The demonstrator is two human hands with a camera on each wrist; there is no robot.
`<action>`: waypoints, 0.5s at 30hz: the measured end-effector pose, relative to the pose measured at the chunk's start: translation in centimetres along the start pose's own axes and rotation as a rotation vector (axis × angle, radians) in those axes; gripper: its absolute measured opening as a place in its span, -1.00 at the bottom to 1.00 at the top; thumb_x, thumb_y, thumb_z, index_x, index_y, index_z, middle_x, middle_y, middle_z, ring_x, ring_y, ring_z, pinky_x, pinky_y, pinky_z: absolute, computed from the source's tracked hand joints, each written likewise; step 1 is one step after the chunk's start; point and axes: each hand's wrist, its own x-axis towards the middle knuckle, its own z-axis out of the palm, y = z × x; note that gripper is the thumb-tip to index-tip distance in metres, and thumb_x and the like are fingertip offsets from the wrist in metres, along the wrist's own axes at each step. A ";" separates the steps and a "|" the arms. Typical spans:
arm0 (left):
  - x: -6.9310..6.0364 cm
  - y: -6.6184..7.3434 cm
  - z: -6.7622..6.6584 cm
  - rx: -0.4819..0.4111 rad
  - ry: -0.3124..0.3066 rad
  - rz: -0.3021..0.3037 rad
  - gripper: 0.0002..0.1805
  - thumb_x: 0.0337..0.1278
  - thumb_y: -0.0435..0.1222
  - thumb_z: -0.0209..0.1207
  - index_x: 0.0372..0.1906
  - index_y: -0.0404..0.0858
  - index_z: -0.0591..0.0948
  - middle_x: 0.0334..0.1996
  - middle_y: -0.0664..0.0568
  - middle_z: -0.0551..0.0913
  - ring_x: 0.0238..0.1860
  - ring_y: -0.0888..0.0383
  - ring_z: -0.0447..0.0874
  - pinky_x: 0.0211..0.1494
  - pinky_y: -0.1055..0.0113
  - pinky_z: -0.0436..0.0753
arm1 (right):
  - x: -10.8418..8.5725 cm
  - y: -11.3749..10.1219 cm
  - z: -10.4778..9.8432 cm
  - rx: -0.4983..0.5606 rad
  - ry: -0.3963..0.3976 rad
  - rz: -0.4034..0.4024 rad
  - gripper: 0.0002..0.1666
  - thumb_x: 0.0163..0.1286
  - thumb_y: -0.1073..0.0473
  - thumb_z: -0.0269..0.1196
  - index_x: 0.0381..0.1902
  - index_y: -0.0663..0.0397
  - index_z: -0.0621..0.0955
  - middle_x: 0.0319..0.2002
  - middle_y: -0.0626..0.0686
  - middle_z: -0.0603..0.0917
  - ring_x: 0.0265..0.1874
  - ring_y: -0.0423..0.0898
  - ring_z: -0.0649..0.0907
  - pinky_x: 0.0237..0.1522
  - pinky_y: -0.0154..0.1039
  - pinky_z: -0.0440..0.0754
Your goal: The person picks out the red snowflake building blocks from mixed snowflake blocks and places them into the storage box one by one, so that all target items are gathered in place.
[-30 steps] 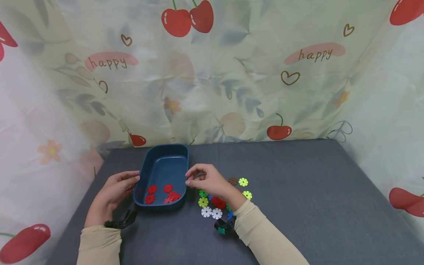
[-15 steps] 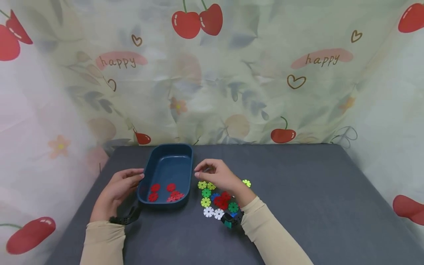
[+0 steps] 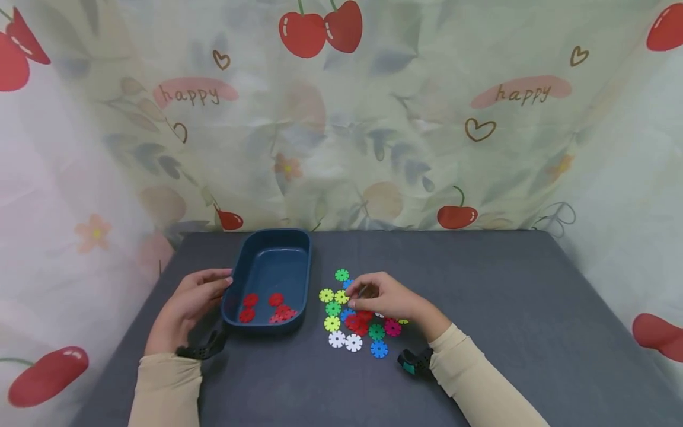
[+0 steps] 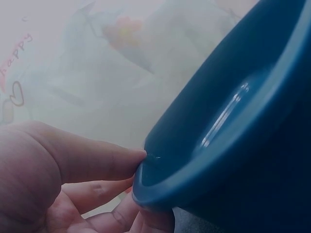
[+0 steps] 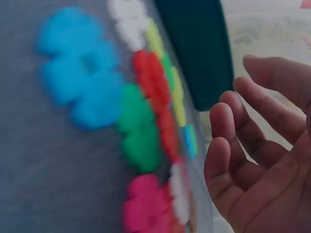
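Note:
A blue tray (image 3: 272, 267) with several red flower discs (image 3: 247, 315) at its near end stands left of centre. The left hand (image 3: 187, 305) pinches the tray's left rim; in the left wrist view its thumb and fingers (image 4: 102, 162) are on either side of the rim (image 4: 160, 191). Over the loose discs right of the tray hovers the right hand (image 3: 392, 296), fingers loosely bent with nothing between them. Beneath and beside it lie red discs (image 3: 358, 323). In the right wrist view the right hand (image 5: 262, 145) is empty, close to the colourful discs.
Green (image 3: 376, 331), blue (image 3: 379, 349), white (image 3: 354, 342), yellow (image 3: 332, 323) and pink discs (image 3: 392, 327) lie flat on the dark grey tabletop (image 3: 480, 308). A patterned curtain (image 3: 341, 148) hangs behind and at both sides of the table.
The right hand has moved right, away from the tray's right edge to above the loose discs, uncovering a green and a blue disc. The left hand has stayed at the rim.

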 end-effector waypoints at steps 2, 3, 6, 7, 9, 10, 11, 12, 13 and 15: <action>0.0 0.1 0.0 0.003 -0.006 0.001 -0.33 0.62 -0.10 0.14 0.57 -0.41 0.34 0.47 -0.33 0.46 0.03 0.31 0.69 0.11 0.44 0.73 | -0.5 0.4 0.2 -0.033 -0.035 -0.006 -0.68 0.49 0.20 0.38 0.12 0.23 0.73 -0.03 0.12 0.78 -0.18 0.03 0.75 -0.12 -0.17 0.76; 0.0 0.2 0.0 0.002 -0.007 0.002 -0.33 0.62 -0.10 0.14 0.57 -0.41 0.34 0.47 -0.33 0.46 0.04 0.31 0.69 0.11 0.45 0.72 | -0.6 0.5 0.3 -0.044 -0.052 -0.009 -0.68 0.49 0.19 0.39 0.12 0.22 0.72 -0.02 0.13 0.78 -0.18 -0.02 0.75 -0.10 -0.21 0.76; -0.1 0.3 0.1 0.008 -0.006 0.004 -0.33 0.62 -0.10 0.14 0.57 -0.41 0.34 0.47 -0.33 0.45 0.06 0.30 0.69 0.11 0.47 0.71 | -0.8 0.7 0.6 -0.062 -0.093 -0.017 -0.67 0.46 0.20 0.40 0.12 0.22 0.72 0.01 0.17 0.75 -0.22 -0.09 0.75 -0.11 -0.27 0.75; -0.1 0.3 0.2 0.012 -0.005 0.006 -0.33 0.63 -0.10 0.13 0.57 -0.41 0.34 0.48 -0.34 0.45 0.08 0.29 0.68 0.12 0.47 0.71 | -0.8 0.8 0.7 -0.067 -0.103 -0.019 -0.66 0.45 0.22 0.41 0.12 0.22 0.72 0.01 0.19 0.74 -0.24 -0.09 0.75 -0.12 -0.28 0.75; -0.2 0.3 0.2 0.018 -0.002 0.006 -0.33 0.63 -0.09 0.13 0.57 -0.41 0.34 0.49 -0.35 0.45 0.09 0.28 0.68 0.13 0.46 0.71 | -0.8 0.8 0.8 -0.077 -0.118 -0.015 -0.66 0.42 0.23 0.43 0.12 0.21 0.73 0.00 0.20 0.72 -0.27 -0.09 0.72 -0.16 -0.29 0.74; -0.2 0.3 0.2 0.022 -0.001 0.006 -0.33 0.63 -0.09 0.13 0.57 -0.41 0.34 0.49 -0.35 0.44 0.09 0.28 0.68 0.14 0.46 0.71 | -0.8 0.8 0.8 -0.087 -0.123 -0.012 -0.65 0.41 0.24 0.43 0.11 0.21 0.73 0.00 0.20 0.72 -0.27 -0.10 0.71 -0.18 -0.30 0.73; -0.2 0.3 0.2 0.024 -0.001 0.006 -0.33 0.63 -0.09 0.13 0.57 -0.41 0.34 0.49 -0.35 0.44 0.10 0.28 0.67 0.15 0.45 0.71 | -0.7 0.8 0.8 -0.099 -0.125 -0.009 -0.66 0.40 0.24 0.44 0.11 0.19 0.74 0.00 0.19 0.71 -0.28 -0.10 0.69 -0.19 -0.31 0.71; -0.2 0.3 0.2 0.024 0.000 0.006 -0.33 0.63 -0.09 0.13 0.57 -0.41 0.34 0.49 -0.35 0.44 0.09 0.28 0.68 0.15 0.45 0.71 | -0.7 0.8 0.9 -0.108 -0.127 -0.005 -0.66 0.40 0.25 0.44 0.11 0.19 0.74 0.00 0.18 0.71 -0.29 -0.11 0.68 -0.21 -0.31 0.70; -0.1 0.3 0.2 0.027 -0.001 0.005 -0.33 0.63 -0.09 0.13 0.57 -0.41 0.34 0.49 -0.35 0.44 0.10 0.28 0.67 0.15 0.45 0.71 | -0.7 0.8 0.9 -0.119 -0.126 -0.002 -0.66 0.39 0.25 0.44 0.10 0.18 0.75 0.00 0.17 0.71 -0.29 -0.11 0.66 -0.21 -0.32 0.69; -0.1 0.3 0.2 0.033 -0.002 0.006 -0.33 0.63 -0.08 0.13 0.57 -0.40 0.35 0.49 -0.33 0.45 0.12 0.27 0.67 0.17 0.43 0.70 | -0.7 0.8 1.0 -0.137 -0.120 0.006 -0.67 0.40 0.24 0.44 0.09 0.17 0.75 -0.01 0.16 0.71 -0.31 -0.12 0.64 -0.24 -0.33 0.67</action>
